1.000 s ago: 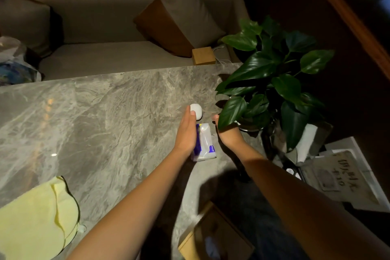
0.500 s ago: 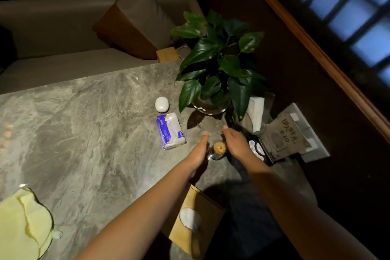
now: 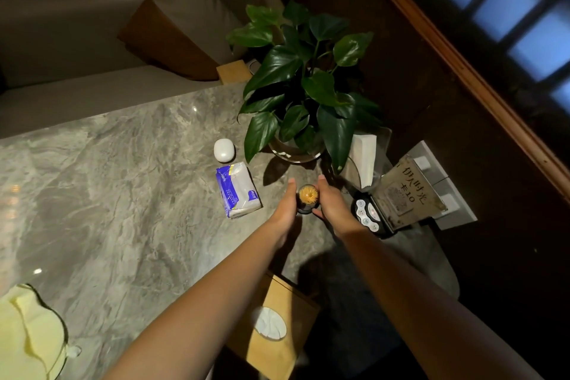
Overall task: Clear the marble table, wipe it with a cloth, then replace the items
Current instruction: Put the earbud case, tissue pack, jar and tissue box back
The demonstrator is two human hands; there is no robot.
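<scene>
On the grey marble table [image 3: 108, 200] a small dark jar of toothpicks [image 3: 307, 199] stands between my two hands. My left hand [image 3: 285, 210] presses its left side and my right hand [image 3: 331, 205] its right side. To the left lie a blue and white tissue pack [image 3: 237, 191] and a small white oval case [image 3: 224, 149]. A yellow cloth [image 3: 27, 336] lies at the near left corner.
A potted green plant [image 3: 302, 92] stands just beyond my hands. Right of it are a napkin holder [image 3: 364, 157], a black call-button unit [image 3: 367, 213] and a table sign [image 3: 407, 191]. A wooden tissue box [image 3: 274, 327] sits near me. A sofa with a cushion [image 3: 182, 18] lies beyond.
My hands left the tissue pack and white case on the table and moved right. They now close around the toothpick jar. The view has swung to the right.
</scene>
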